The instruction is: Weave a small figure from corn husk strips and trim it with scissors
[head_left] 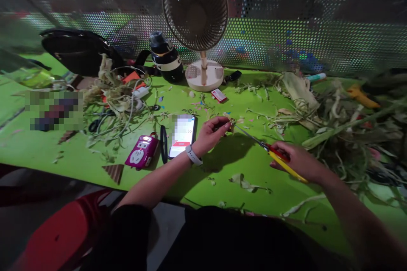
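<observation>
My left hand [212,133] pinches a small bit of dried plant material [229,119] above the green table [254,165]. A white watch sits on that wrist. My right hand [297,160] grips scissors [273,152] with red and yellow handles. Their blades point left and reach the piece held in my left fingers. A phone [182,135] with a lit screen lies just left of my left wrist.
A desk fan [197,21] stands at the back centre with a dark bottle [166,57] beside it. Dried husks and stems pile up at the right [337,123] and back left [114,93]. A pink device [142,151] and leaf scraps [243,181] lie near the front edge.
</observation>
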`<state>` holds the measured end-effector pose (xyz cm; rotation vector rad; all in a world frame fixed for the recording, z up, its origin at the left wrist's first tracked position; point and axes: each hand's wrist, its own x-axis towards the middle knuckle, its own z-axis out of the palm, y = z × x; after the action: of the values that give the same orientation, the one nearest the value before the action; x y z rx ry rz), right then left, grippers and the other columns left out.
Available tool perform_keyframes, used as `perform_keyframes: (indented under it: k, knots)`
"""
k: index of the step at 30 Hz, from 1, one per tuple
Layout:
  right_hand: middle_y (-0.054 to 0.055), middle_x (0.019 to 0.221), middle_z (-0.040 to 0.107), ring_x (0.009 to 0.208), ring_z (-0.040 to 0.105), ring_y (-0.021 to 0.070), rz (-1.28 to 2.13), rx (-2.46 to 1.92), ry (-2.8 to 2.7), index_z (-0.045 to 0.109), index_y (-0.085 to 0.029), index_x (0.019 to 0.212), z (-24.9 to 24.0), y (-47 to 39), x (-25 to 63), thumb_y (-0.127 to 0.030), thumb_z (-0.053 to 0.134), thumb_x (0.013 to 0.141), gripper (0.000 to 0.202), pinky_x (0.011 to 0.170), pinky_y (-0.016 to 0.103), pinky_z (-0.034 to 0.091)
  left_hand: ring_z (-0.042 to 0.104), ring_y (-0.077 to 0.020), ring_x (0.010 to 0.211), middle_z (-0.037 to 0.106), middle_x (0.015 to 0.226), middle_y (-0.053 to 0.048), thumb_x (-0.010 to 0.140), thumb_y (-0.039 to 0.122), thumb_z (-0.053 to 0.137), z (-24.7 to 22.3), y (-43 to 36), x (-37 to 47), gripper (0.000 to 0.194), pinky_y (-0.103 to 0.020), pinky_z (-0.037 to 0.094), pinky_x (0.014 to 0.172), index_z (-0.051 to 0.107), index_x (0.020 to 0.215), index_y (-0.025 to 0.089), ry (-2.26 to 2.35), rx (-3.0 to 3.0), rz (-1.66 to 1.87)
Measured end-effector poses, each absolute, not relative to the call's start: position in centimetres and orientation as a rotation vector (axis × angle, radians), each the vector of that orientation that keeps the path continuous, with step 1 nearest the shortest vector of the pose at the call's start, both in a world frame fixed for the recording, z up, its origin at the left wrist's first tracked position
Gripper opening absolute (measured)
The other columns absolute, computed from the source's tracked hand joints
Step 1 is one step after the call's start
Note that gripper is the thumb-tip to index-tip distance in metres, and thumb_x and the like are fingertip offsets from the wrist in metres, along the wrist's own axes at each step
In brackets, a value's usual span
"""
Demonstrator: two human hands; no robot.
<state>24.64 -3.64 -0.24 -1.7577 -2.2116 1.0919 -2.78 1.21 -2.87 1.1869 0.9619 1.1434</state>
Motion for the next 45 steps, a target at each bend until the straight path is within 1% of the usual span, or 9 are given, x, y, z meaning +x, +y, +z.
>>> perform_keyframes:
  k: [6, 13, 17, 21, 25, 29, 34, 41, 45]
  knots:
    - [0.000, 0.067, 0.060, 0.059, 0.053, 0.0165, 1.103, -1.755, -2.179, 0.058, -0.021, 0.085, -0.3, -3.7, 24.7, -0.052, 0.064, 0.073, 0.034, 0.054, 0.029, 0.043, 0.064, -0.0131, 0.072, 0.069, 0.080, -0.004, 0.074, 0.044, 0.073, -2.9, 1.2, -2.8, 0.034, -0.027, 0.053, 0.066, 0.066, 0.092, 0.016, 0.997, 1.205, 1.164]
    - [-0.001, 0.067, 0.060, 0.059, 0.053, 0.0148, 1.191, -1.771, -2.114, 0.058, -0.021, 0.084, -0.5, -3.5, 24.5, -0.054, 0.065, 0.071, 0.037, 0.054, 0.026, 0.041, 0.065, -0.0119, 0.071, 0.070, 0.079, -0.004, 0.073, 0.042, 0.074, -3.1, 1.3, -2.8, 0.033, -0.023, 0.052, 0.062, 0.067, 0.091, 0.016, 0.952, 1.201, 1.179]
    - [-0.001, 0.065, 0.059, 0.058, 0.051, 0.0143, 1.214, -1.767, -2.091, 0.058, -0.021, 0.082, 0.2, -3.5, 24.1, -0.051, 0.065, 0.070, 0.033, 0.053, 0.026, 0.041, 0.064, -0.0109, 0.069, 0.069, 0.078, -0.003, 0.073, 0.042, 0.075, -3.3, 1.4, -2.8, 0.033, -0.022, 0.051, 0.060, 0.067, 0.091, 0.016, 0.932, 1.201, 1.185]
    - [-0.001, 0.065, 0.060, 0.058, 0.052, 0.0144, 1.228, -1.750, -2.091, 0.057, -0.021, 0.081, 0.5, -3.5, 24.1, -0.049, 0.065, 0.070, 0.031, 0.053, 0.027, 0.043, 0.063, -0.0106, 0.068, 0.070, 0.078, -0.004, 0.074, 0.041, 0.074, -3.5, 1.5, -2.9, 0.032, -0.022, 0.050, 0.059, 0.067, 0.091, 0.016, 0.917, 1.203, 1.179]
    - [-0.001, 0.064, 0.060, 0.057, 0.053, 0.0145, 1.242, -1.725, -2.073, 0.059, -0.020, 0.081, 0.2, -3.5, 24.2, -0.049, 0.066, 0.070, 0.032, 0.053, 0.027, 0.043, 0.065, -0.0121, 0.071, 0.070, 0.080, -0.004, 0.075, 0.040, 0.073, -3.6, 1.5, -3.0, 0.031, -0.023, 0.051, 0.061, 0.066, 0.092, 0.016, 0.916, 1.218, 1.163]
    - [-0.001, 0.062, 0.060, 0.054, 0.051, 0.0131, 1.232, -1.665, -2.086, 0.059, -0.019, 0.078, 0.0, -3.4, 24.2, -0.051, 0.067, 0.069, 0.034, 0.051, 0.026, 0.041, 0.065, -0.0117, 0.071, 0.070, 0.081, -0.004, 0.076, 0.040, 0.072, -3.7, 1.5, -3.0, 0.030, -0.022, 0.052, 0.060, 0.066, 0.093, 0.015, 0.914, 1.226, 1.153]
    - [-0.002, 0.060, 0.057, 0.053, 0.046, 0.0117, 1.208, -1.645, -2.152, 0.059, -0.019, 0.079, 0.3, -3.3, 24.2, -0.053, 0.065, 0.071, 0.036, 0.050, 0.024, 0.038, 0.065, -0.0119, 0.071, 0.070, 0.082, -0.005, 0.077, 0.040, 0.071, -3.7, 1.5, -3.1, 0.030, -0.023, 0.052, 0.059, 0.066, 0.094, 0.015, 0.913, 1.243, 1.140]
    - [-0.002, 0.063, 0.056, 0.056, 0.046, 0.0128, 1.238, -1.690, -2.161, 0.057, -0.020, 0.082, 0.5, -3.2, 24.1, -0.055, 0.064, 0.070, 0.037, 0.053, 0.025, 0.037, 0.066, -0.0118, 0.073, 0.070, 0.084, -0.005, 0.078, 0.038, 0.071, -3.8, 1.4, -3.1, 0.028, -0.022, 0.052, 0.061, 0.066, 0.096, 0.016, 0.890, 1.233, 1.138]
    - [-0.003, 0.061, 0.053, 0.055, 0.044, 0.0118, 1.286, -1.679, -2.135, 0.056, -0.020, 0.080, 0.5, -3.2, 24.1, -0.054, 0.064, 0.070, 0.037, 0.053, 0.025, 0.036, 0.067, -0.0131, 0.073, 0.070, 0.083, -0.005, 0.077, 0.039, 0.071, -3.8, 1.4, -3.1, 0.030, -0.023, 0.053, 0.061, 0.066, 0.096, 0.016, 0.901, 1.218, 1.125]
